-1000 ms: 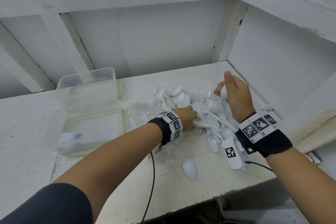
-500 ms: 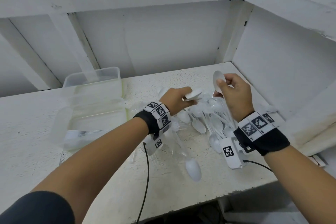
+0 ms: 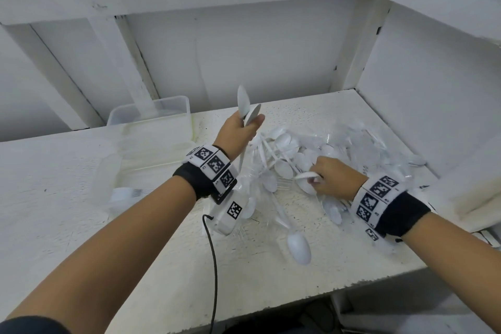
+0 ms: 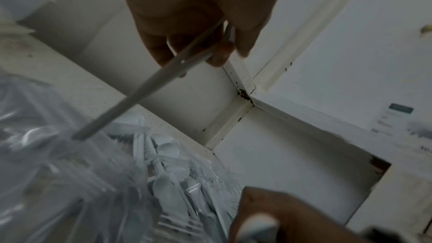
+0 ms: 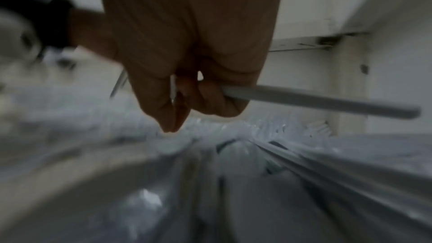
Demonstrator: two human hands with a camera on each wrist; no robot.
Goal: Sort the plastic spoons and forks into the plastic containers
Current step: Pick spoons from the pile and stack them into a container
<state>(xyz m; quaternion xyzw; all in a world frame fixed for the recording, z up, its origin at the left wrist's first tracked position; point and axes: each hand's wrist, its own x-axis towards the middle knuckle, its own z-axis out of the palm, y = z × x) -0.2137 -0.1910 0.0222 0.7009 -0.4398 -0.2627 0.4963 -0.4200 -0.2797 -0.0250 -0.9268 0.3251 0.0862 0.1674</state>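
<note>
The left hand (image 3: 238, 134) is raised above the table (image 3: 162, 252) and its fingers are curled around two spoons (image 3: 246, 111), bowls pointing up. The right hand (image 3: 334, 178) is low in the pile (image 3: 287, 160) of spoons and forks, and its grip pinches one spoon (image 3: 306, 176). The containers (image 3: 151, 130) stand at the left; forks (image 3: 130, 194) lie in the near one. The wristbands (image 3: 214, 164) carry only black-and-white square codes, no readable words.
</note>
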